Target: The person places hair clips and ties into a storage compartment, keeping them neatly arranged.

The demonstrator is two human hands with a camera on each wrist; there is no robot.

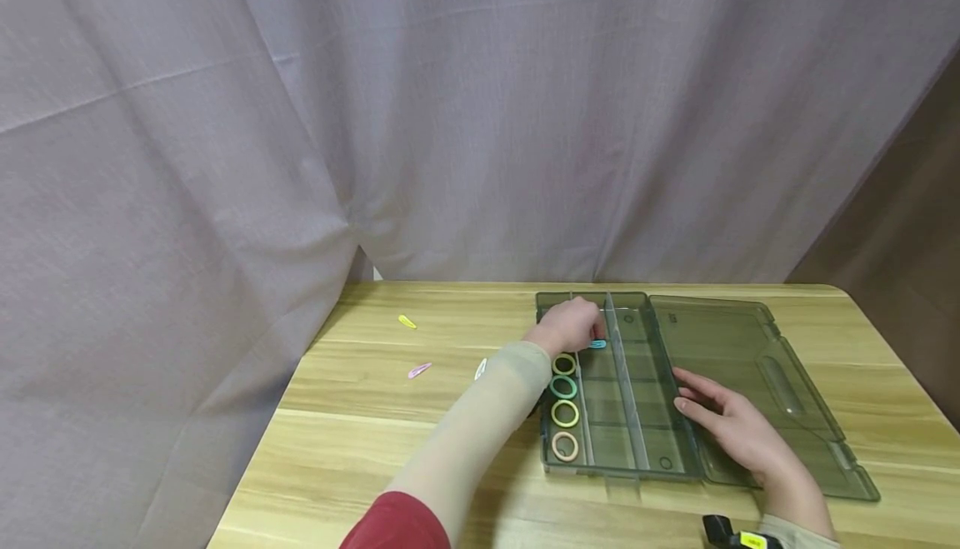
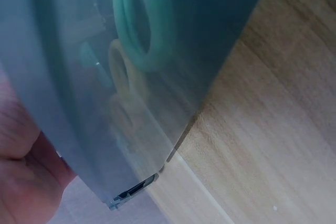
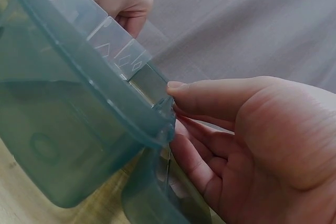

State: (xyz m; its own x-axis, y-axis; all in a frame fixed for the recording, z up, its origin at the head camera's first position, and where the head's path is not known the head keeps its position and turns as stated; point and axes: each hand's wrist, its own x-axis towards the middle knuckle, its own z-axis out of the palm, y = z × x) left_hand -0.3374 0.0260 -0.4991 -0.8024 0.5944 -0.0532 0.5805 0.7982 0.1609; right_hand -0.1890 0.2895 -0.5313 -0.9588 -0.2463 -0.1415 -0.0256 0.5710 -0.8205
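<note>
A blue snap hair clip [image 1: 597,344] shows at the fingertips of my left hand [image 1: 572,324], which pinches it over the middle row of an open, see-through grey-green compartment box [image 1: 592,472]. In the box's left row lie several hair ties, among them a green one [image 1: 563,386], a yellow one [image 1: 565,413] and a peach one [image 1: 565,446]. My right hand [image 3: 252,135] grips the box's hinge-side edge, thumb on top and fingers beneath. Through the box wall in the left wrist view the green hair tie [image 2: 144,22] shows close up.
Left of the box, a yellow hair clip [image 1: 407,321], a pink one [image 1: 420,371] and a white one [image 1: 481,368] lie on the wooden table [image 1: 352,416]. The box's lid [image 1: 750,366] is folded out flat to the right. A grey curtain [image 1: 480,116] hangs behind the table.
</note>
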